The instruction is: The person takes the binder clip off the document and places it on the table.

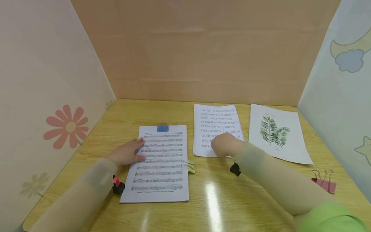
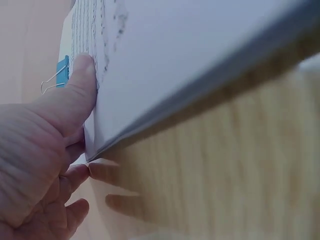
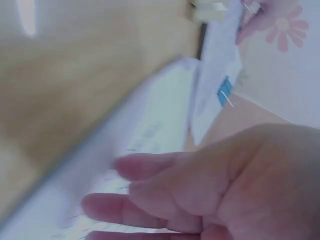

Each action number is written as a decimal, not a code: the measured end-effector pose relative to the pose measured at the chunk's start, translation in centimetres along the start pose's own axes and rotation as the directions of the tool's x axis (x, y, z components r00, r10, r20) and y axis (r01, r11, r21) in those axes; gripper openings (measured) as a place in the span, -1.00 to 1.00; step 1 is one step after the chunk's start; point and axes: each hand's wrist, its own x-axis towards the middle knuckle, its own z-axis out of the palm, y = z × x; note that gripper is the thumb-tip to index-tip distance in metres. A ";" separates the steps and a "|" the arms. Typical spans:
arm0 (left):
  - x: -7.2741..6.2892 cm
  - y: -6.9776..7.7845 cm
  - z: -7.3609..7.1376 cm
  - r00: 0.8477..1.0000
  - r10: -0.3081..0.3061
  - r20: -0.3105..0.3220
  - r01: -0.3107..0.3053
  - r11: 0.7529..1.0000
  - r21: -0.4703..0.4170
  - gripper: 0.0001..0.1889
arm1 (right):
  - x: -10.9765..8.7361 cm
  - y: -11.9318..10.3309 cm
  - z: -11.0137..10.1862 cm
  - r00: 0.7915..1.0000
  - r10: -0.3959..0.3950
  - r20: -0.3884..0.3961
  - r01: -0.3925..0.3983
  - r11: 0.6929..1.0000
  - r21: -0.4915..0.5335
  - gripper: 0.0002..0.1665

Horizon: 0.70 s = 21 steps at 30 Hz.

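Note:
A stack of sheet music (image 1: 159, 167) lies at left, with a blue binder clip (image 1: 163, 128) on its top edge and a yellow binder clip (image 1: 191, 167) on its right edge. My left hand (image 1: 126, 153) rests at its left edge; the left wrist view shows the thumb (image 2: 82, 75) on the top page and other fingers beside the edge. Over the lower part of a stack of printed text (image 1: 217, 119) is my right hand (image 1: 226, 144). Its fingers look loosely bent in the blurred right wrist view, with nothing visible between them; whether they touch the paper I cannot tell.
Right of the text stack lies a stack with a leaf picture (image 1: 292, 141). A pink binder clip (image 1: 324, 185) sits on the wooden table (image 1: 246, 199) near its right edge. Decorated side walls (image 1: 66, 80) and a brown back panel (image 1: 203, 64) enclose the table.

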 end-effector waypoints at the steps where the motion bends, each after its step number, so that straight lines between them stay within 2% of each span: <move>1: 0.1 0.1 0.0 1.000 -0.003 0.003 0.003 1.000 -0.002 -0.06 | 0.6 -0.1 -0.6 1.000 0.011 0.014 -0.011 1.000 0.018 -0.83; 4: 0.4 0.4 0.0 1.000 -0.010 0.013 0.010 1.000 -0.006 -0.05 | 2.8 -0.6 -2.1 1.000 0.016 -0.014 -0.015 0.996 0.084 -0.81; 8: 0.6 0.6 -0.1 1.000 -0.016 0.022 0.016 1.000 -0.013 -0.06 | 6.2 -1.4 -2.9 0.987 0.050 -0.153 -0.010 0.967 0.255 -0.87; 10: 0.5 0.6 -0.1 1.000 -0.014 0.022 0.015 1.000 -0.014 -0.06 | 7.8 -2.0 -2.9 0.973 0.090 -0.212 -0.014 0.942 0.335 -0.73; 12: 0.6 0.7 -0.1 1.000 -0.013 0.021 0.013 1.000 -0.017 -0.06 | 9.2 -2.5 -2.6 0.963 0.126 -0.236 -0.025 0.920 0.390 -0.50; 14: 0.6 0.7 -0.2 1.000 -0.012 0.020 0.012 1.000 -0.012 -0.06 | 10.3 -2.9 -2.3 0.962 0.144 -0.234 -0.039 0.914 0.405 -0.33; 16: 0.7 0.7 -0.1 1.000 -0.014 0.019 0.014 1.000 -0.006 -0.05 | 11.1 -3.3 -2.0 0.965 0.141 -0.220 -0.044 0.918 0.394 -0.26; 21: 0.6 1.0 -0.2 0.999 -0.035 0.015 0.035 0.999 0.016 -0.06 | 12.5 -3.9 -1.3 0.968 0.140 -0.208 -0.058 0.932 0.358 -0.27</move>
